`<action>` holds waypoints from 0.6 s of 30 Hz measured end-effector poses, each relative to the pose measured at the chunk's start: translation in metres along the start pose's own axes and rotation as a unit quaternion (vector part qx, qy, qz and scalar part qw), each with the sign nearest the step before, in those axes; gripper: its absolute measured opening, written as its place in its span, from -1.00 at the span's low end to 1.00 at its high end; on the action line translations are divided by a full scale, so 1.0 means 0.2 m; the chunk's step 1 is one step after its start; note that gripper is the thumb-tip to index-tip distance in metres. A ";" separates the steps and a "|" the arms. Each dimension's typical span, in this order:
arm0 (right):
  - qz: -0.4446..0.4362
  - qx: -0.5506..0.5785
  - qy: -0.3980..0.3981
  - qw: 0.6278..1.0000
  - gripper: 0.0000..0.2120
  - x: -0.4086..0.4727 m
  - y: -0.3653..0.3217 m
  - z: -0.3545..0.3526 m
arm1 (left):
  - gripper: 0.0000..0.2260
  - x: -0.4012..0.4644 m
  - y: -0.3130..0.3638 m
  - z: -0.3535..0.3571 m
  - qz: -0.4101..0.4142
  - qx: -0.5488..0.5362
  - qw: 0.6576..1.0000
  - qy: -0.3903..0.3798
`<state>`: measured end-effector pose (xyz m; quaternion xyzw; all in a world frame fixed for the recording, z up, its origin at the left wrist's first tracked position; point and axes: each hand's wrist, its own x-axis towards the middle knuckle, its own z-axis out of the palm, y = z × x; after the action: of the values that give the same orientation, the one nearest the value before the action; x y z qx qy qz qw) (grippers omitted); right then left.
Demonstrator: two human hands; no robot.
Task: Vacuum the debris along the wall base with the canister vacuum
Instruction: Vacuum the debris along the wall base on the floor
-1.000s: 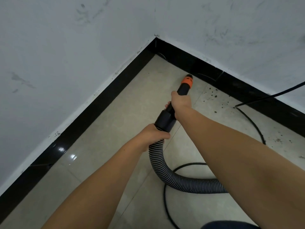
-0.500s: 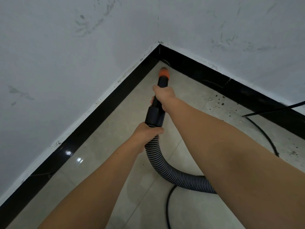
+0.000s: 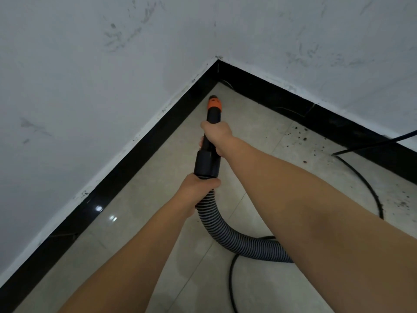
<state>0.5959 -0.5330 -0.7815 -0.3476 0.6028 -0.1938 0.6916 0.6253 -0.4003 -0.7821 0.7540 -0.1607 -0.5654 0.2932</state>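
A black vacuum nozzle with an orange tip (image 3: 214,103) points down at the floor close to the room corner, beside the left black baseboard (image 3: 126,159). My right hand (image 3: 217,134) grips the black tube just behind the tip. My left hand (image 3: 196,187) holds the ribbed grey hose (image 3: 228,236) where it joins the black cuff. Dark debris specks (image 3: 301,137) lie on the tile along the right baseboard (image 3: 338,125). The canister itself is out of view.
A black power cable (image 3: 370,188) runs down from the right wall and curves over the tile, then passes under the hose near the bottom. More specks (image 3: 404,203) lie at the far right. White scuffed walls meet at the corner (image 3: 217,61).
The nozzle tip has swung left from the right baseboard side into the corner and toward the left baseboard. Both hands moved with it, keeping their grips.
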 end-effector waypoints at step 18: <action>0.001 0.054 0.104 0.993 -0.68 -0.19 0.24 -0.10 | -0.90 -0.16 -0.13 -0.08 -0.009 0.120 0.990 -0.076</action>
<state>0.5617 -0.4790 -0.7908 -0.2872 0.6606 -0.2608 0.6427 0.6277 -0.3569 -0.7711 0.7399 -0.2429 -0.6004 0.1821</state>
